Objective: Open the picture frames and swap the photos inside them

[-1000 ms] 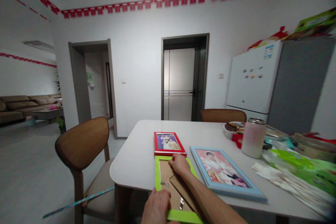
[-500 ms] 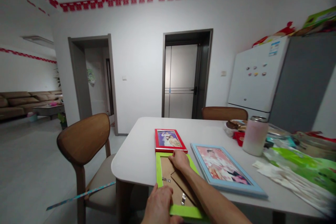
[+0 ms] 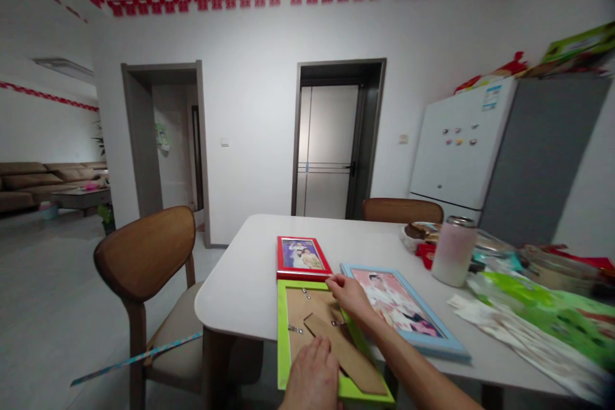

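The left hand (image 3: 314, 371) lies palm down over the lower part of a green picture frame (image 3: 284, 339), its fingers close together on the brown backing board (image 3: 317, 309) and the edge of the angled stand leg (image 3: 353, 362); the thumb is hidden, so whether it grips the rim cannot be told. The frame lies face down at the near edge of a white table (image 3: 235, 275), small metal clips (image 3: 295, 329) showing along the board's sides. At its upper right corner the right hand (image 3: 353, 298) has thumb and fingertips drawn together; whether anything is pinched between them cannot be made out. To the right, partly behind the right forearm, a blue-framed picture (image 3: 403, 304) lies face up, with white cloth (image 3: 514, 339) and a green packet (image 3: 552, 317) farther right. Just beyond the green frame's top edge lies a red-framed picture (image 3: 304, 257), also face up. A wooden chair (image 3: 147, 253) stands left of the table, and a pink-and-white tumbler (image 3: 454, 253) stands upright toward the right. Farther back are another chair (image 3: 403, 210), a refrigerator (image 3: 456, 160) and a pale door (image 3: 327, 134).
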The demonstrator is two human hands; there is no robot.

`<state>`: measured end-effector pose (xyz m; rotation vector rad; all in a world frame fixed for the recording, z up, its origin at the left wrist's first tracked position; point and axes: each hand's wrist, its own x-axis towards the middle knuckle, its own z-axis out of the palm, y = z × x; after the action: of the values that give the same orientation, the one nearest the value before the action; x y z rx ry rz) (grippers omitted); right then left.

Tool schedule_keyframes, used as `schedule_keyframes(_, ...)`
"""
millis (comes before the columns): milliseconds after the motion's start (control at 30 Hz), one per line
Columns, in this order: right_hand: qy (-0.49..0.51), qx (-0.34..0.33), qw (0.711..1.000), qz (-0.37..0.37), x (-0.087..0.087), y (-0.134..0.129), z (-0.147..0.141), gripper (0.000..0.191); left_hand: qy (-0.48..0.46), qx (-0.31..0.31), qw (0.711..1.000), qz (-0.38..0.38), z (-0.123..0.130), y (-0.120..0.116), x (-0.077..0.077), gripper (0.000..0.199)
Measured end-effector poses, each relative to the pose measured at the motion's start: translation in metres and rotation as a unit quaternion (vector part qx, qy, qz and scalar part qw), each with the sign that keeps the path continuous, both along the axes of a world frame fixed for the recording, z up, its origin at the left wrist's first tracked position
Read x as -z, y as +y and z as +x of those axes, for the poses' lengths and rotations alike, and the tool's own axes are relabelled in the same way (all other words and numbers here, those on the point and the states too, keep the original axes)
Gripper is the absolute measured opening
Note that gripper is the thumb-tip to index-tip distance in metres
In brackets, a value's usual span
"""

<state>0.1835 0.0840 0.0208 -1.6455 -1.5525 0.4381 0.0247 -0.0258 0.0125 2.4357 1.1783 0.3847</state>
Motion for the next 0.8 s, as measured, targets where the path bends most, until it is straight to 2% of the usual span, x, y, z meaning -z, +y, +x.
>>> schedule_keyframes(67,0.045,0.006,0.999,0.012,-0.001,-0.016,0.011,0.029,-0.034,-0.005,0.999,0.012,-0.009,-0.002,-0.007,0.058)
schedule_keyframes(133,0.146,0.026,0.989,0.017,0.001,-0.036,0.018,0.029,-0.105,-0.026,0.994,0.03,-0.016,-0.003,-0.017,0.052)
schedule_keyframes(200,0.285,0.032,0.958,-0.004,0.007,-0.058,0.013,0.03,-0.222,-0.06,0.973,0.039,-0.016,-0.005,-0.028,0.042)
schedule_keyframes(267,0.405,-0.011,0.912,-0.062,0.011,-0.079,-0.004,0.033,-0.372,-0.088,0.924,0.021,-0.006,-0.007,-0.04,0.029)
schedule_keyframes(333,0.485,-0.096,0.859,-0.132,0.013,-0.096,-0.026,0.04,-0.511,-0.097,0.853,-0.028,0.009,-0.008,-0.049,0.021)
schedule_keyframes(400,0.524,-0.128,0.836,-0.096,0.01,-0.105,-0.038,0.044,-0.603,-0.09,0.789,-0.075,0.025,-0.006,-0.057,0.023)
schedule_keyframes(467,0.525,-0.109,0.844,-0.024,0.002,-0.106,-0.03,0.047,-0.651,-0.076,0.749,-0.097,0.037,0.0,-0.062,0.032)
schedule_keyframes(533,0.486,-0.06,0.872,0.012,-0.006,-0.099,0.002,0.051,-0.681,-0.071,0.72,-0.11,0.046,0.011,-0.063,0.043)
schedule_keyframes(567,0.452,-0.024,0.892,-0.002,-0.01,-0.093,0.025,0.052,-0.688,-0.069,0.712,-0.126,0.051,0.017,-0.062,0.048)
schedule_keyframes(600,0.4,-0.002,0.916,-0.017,-0.014,-0.087,0.049,0.053,-0.684,-0.065,0.711,-0.152,0.055,0.024,-0.059,0.053)
schedule_keyframes(633,0.339,0.04,0.94,-0.021,-0.017,-0.08,0.074,0.053,-0.666,-0.062,0.722,-0.179,0.061,0.031,-0.053,0.055)
schedule_keyframes(700,0.205,0.106,0.973,-0.021,-0.019,-0.066,0.119,0.05,-0.601,-0.06,0.766,-0.22,0.075,0.043,-0.038,0.054)
schedule_keyframes(733,0.131,0.111,0.985,-0.03,-0.019,-0.06,0.137,0.048,-0.564,-0.066,0.793,-0.221,0.082,0.047,-0.029,0.052)
schedule_keyframes(800,0.029,0.117,0.992,-0.045,-0.015,-0.05,0.162,0.045,-0.524,-0.08,0.82,-0.218,0.098,0.053,-0.011,0.048)
